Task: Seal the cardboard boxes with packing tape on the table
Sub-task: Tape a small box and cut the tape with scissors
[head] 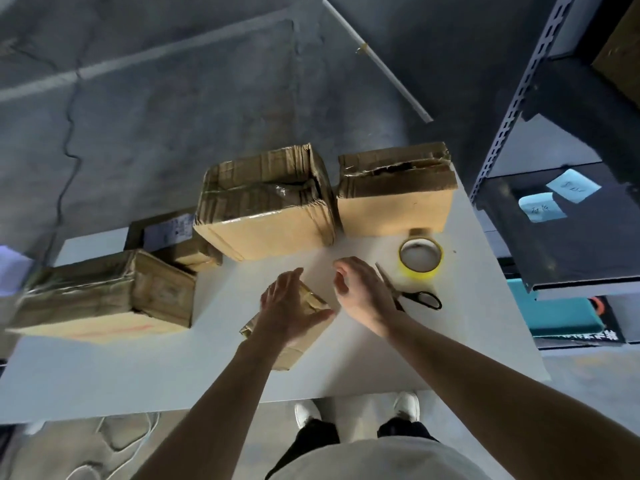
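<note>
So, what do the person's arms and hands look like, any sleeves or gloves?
Both arms are bare, no sleeves showing. The left hand and right hand wear no gloves; no watch or rings visible. Below: a light top, dark trousers, white shoes.

Dim, soft motion blur, wide-angle edge distortion.

Both bare forearms reach forward from the lower edge of the view and angle toward each other. The left grip (292,308) is spread, with its fingers straight and fanned forward, the thumb stretched out to the right and the palm turned inward and down. The right grip (363,294) stands on edge just beside it, palm facing left, fingers loosely curled at the tips and holding nothing. A narrow gap separates the two grips.
</note>
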A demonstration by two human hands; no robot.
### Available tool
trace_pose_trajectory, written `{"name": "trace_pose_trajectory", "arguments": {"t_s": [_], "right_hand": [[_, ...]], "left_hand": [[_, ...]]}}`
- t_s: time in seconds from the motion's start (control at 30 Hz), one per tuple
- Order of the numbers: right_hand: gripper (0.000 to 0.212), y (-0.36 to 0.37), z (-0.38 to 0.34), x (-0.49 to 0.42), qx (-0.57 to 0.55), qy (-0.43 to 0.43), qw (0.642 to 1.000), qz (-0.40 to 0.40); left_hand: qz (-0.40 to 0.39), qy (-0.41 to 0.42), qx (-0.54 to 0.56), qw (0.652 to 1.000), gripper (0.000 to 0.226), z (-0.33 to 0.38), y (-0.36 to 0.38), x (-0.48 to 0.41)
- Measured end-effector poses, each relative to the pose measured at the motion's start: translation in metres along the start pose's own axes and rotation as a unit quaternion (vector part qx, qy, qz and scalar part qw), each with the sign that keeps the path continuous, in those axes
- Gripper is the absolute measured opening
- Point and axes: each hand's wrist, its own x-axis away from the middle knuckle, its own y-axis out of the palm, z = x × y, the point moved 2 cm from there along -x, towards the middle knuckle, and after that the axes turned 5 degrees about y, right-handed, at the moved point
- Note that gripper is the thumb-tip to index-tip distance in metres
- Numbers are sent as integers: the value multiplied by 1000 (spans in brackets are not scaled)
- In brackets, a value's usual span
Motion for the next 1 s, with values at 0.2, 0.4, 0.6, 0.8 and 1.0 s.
{"name": "trace_pose_trajectory", "arguments": {"t_s": [0.2,0.4,0.6,0.8,1.0], "right_hand": [[10,19,-16,8,-36,-22,999,-4],[24,34,-32,18,-38,-31,998,45],[32,49,-44,32,-43,-17,997,64],[26,60,-40,28,-66,107,989,73],[29,64,-38,22,-48,170,984,11]], "left_hand": [[-33,-25,-51,998,121,-20,7,12],[5,53,-56,997,98,-33,-1,1],[0,107,-55,993,84,-31,-5,-8],[23,127,-61,990,79,-36,1,-10],[34,129,-48,990,76,-35,3,-9]]}}
